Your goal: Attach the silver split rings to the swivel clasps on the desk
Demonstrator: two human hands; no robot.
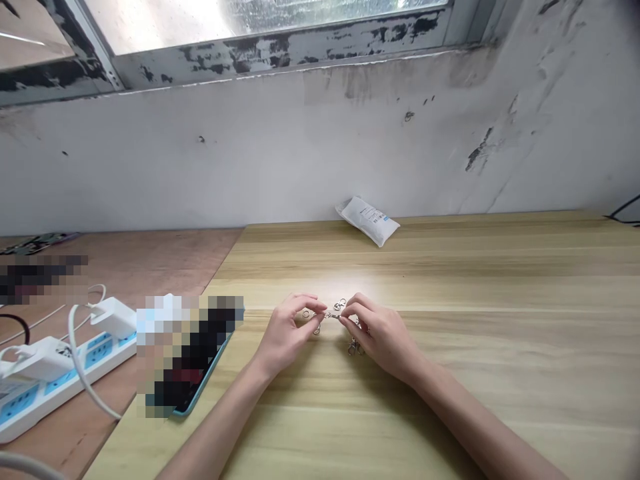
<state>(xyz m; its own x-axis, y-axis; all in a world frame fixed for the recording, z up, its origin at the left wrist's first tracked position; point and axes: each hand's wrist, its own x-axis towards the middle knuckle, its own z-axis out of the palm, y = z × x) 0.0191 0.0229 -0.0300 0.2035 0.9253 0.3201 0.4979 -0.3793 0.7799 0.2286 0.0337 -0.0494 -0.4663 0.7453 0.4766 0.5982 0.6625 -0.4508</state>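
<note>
Near the middle of the wooden table, my left hand (290, 331) and my right hand (381, 331) face each other, thumb and forefinger pinched. Between their fingertips stretches a small silver keychain clasp (333, 316), gripped at its left end by my left hand and at its right end by my right. Just beyond lies another metal clasp with a ring (339, 305). Several more clasps and rings (353, 348) lie under and beside my right hand, partly covered by it. Small metal rings (317, 330) show near my left fingers.
A white plastic packet (371, 221) lies at the back by the wall. On the left is a phone in a teal case (213, 373), partly blurred out. Further left, a white power strip (75, 385) holds plugged-in chargers (114, 317) with loose cables on a reddish-brown surface.
</note>
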